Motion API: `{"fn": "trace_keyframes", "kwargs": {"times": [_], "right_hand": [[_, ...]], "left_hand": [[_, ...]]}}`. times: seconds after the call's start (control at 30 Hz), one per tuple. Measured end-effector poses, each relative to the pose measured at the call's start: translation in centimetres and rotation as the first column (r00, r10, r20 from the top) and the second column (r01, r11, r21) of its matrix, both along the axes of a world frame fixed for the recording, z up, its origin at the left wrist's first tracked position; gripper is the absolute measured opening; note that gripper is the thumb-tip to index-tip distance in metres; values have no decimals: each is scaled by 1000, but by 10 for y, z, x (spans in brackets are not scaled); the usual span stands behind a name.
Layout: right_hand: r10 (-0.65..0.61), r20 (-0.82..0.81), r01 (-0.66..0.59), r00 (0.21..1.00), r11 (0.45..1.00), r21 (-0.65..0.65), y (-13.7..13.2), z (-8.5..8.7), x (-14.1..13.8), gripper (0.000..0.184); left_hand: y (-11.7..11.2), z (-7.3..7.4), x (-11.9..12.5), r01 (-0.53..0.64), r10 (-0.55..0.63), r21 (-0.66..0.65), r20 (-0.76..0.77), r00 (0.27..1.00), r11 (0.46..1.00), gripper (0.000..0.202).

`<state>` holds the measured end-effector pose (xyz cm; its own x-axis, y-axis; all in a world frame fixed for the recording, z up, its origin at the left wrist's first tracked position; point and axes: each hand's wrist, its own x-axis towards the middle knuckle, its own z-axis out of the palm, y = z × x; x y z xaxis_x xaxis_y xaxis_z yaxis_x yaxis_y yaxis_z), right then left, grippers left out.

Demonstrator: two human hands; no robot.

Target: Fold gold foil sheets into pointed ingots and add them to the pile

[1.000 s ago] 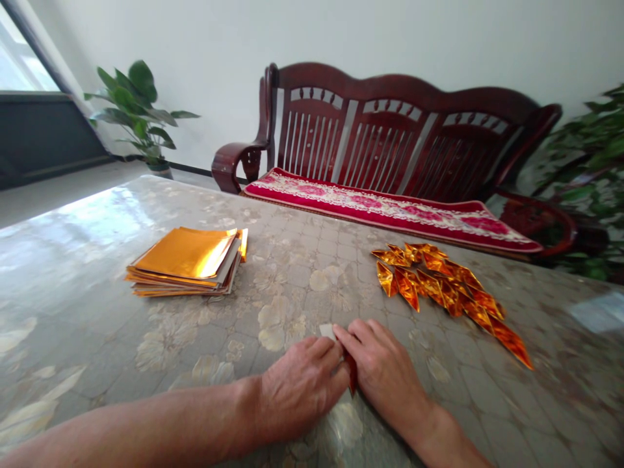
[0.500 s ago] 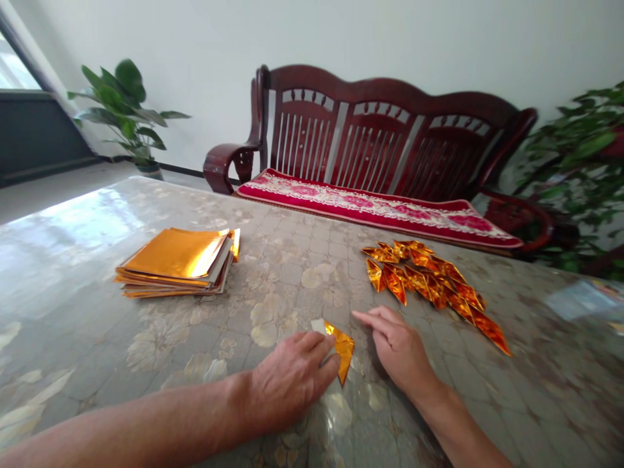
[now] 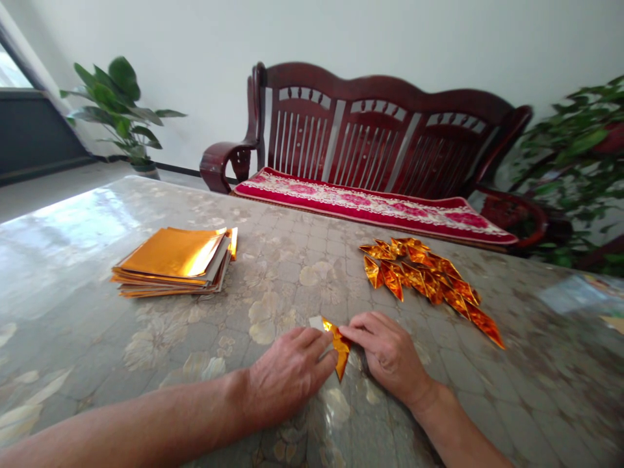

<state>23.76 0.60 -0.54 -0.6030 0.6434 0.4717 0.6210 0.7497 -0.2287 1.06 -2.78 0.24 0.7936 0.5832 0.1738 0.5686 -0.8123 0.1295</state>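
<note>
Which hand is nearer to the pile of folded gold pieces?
Right. The right hand is on the near side of the folded gold pieces; the left hand is farther from them, to the left of the right hand.

sheets (image 3: 171, 252) left, folded pieces (image 3: 431, 286) right, bench (image 3: 369, 151) behind

Clearance around the paper stack (image 3: 170, 253): open tabletop (image 3: 287, 240) extends to its left and right, the folded pieces (image 3: 418, 278) limiting passage farther right; nearer and to the right, the left hand (image 3: 292, 367) and right hand (image 3: 390, 351) form a barrier; beyond, rightward, stands the bench (image 3: 365, 136).
</note>
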Motion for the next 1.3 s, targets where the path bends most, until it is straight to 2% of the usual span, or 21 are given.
{"fn": "trace_keyframes", "kwargs": {"times": [0.47, 0.67, 0.73, 0.87, 1.1, 1.3], "right_hand": [[13, 45, -15, 999, 999, 51, -5, 0, 5, 32], [-19, -34, 19, 999, 1000, -7, -6, -3, 5, 32], [-36, -51, 34, 998, 998, -46, -6, -1, 2, 28], [-69, 0, 68, 998, 990, -123, -5, 3, -7, 12], [-90, 47, 96, 995, 983, -158, -6, 2, -13, 12], [-154, 79, 169, 985, 952, -254, -7, 4, -16, 12]], "left_hand": [[2, -1, -2, 10, -11, 11, 21, 1000, 1000, 25], [15, -4, -11, 24, -24, -2, 112, 993, 1000, 20], [22, -5, -14, 33, -25, -55, 145, 989, 998, 25], [31, -6, -18, -8, 46, -175, 214, 976, 985, 33], [33, -3, -18, -28, 96, -259, 254, 963, 966, 30], [28, -5, -12, -91, 155, -251, 248, 956, 964, 20]]}}
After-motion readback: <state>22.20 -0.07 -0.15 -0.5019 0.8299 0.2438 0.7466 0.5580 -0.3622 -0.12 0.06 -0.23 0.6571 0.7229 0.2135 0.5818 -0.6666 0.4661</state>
